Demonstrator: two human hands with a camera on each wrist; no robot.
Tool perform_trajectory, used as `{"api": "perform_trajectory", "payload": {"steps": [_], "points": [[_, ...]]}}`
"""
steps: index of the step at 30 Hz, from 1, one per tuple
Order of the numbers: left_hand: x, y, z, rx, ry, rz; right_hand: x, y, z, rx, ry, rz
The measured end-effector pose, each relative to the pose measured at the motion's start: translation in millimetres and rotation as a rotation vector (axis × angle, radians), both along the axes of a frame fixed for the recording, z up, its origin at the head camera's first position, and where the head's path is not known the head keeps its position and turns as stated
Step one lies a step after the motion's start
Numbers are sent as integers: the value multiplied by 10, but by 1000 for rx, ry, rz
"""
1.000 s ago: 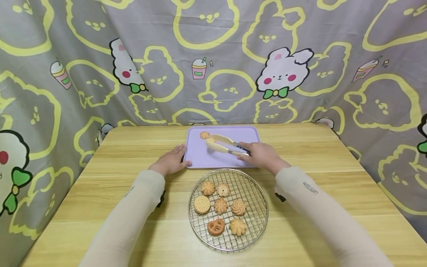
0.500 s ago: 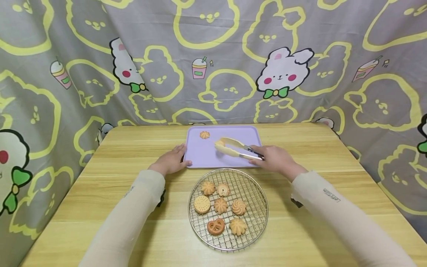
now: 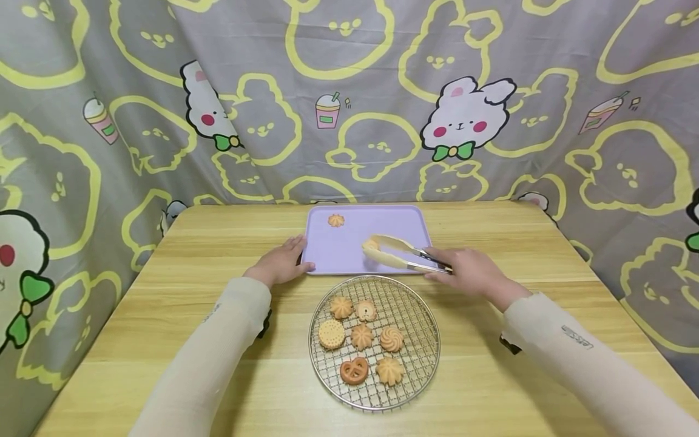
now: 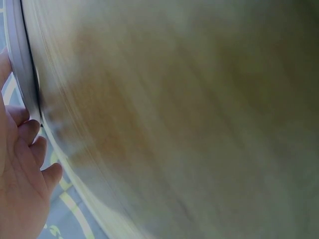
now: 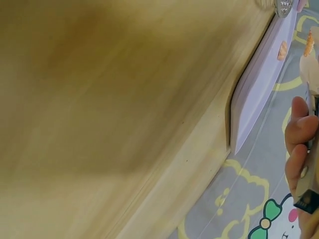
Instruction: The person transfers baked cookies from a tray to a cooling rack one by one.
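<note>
My right hand [image 3: 472, 270] grips a pair of tongs [image 3: 401, 254] with cream tips and metal arms. Between the tips is a cookie [image 3: 372, 244], held over the purple tray [image 3: 349, 258]. In the right wrist view the fingers [image 5: 300, 130] curl round the tongs' handle, and the cookie [image 5: 309, 45] shows at the tips. My left hand [image 3: 281, 261] rests at the tray's left edge, fingers extended and thumb on the near corner. The left wrist view shows that hand [image 4: 25, 169] beside the tray's rim [image 4: 25, 59]. One flower-shaped cookie [image 3: 335, 220] lies at the tray's back left.
Nearer me, a round wire rack [image 3: 415, 376] stands on the wooden table [image 3: 191, 291]. On it are several cookies, among them a round dotted one [image 3: 331, 334], a swirl cookie [image 3: 391, 338] and a brown pretzel [image 3: 354, 370]. A patterned curtain [image 3: 377, 79] hangs behind the table.
The right hand and tongs have moved right and toward me, carrying the cookie away from the flower-shaped one at the tray's back left. My left hand stays at the tray's edge.
</note>
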State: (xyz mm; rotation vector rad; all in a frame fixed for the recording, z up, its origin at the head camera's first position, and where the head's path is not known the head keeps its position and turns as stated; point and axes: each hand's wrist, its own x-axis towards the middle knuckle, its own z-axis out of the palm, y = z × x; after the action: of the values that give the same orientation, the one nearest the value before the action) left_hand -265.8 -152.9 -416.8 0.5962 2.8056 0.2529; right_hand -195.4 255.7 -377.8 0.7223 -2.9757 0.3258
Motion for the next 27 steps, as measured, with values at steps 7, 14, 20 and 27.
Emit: {"api": "perform_trajectory", "payload": {"steps": [7,14,20,27], "points": [[-7,-1,-2,-7,2,2,92,111,-7,-11,34,46],[-8,4,7,-1,-4,6,176,204,-20,-21,58,109],[12,14,31,-5,-10,10,257,288,-36,-33,84,158],[-3,11,11,-7,-4,9,321,406,-42,-38,39,194]]}}
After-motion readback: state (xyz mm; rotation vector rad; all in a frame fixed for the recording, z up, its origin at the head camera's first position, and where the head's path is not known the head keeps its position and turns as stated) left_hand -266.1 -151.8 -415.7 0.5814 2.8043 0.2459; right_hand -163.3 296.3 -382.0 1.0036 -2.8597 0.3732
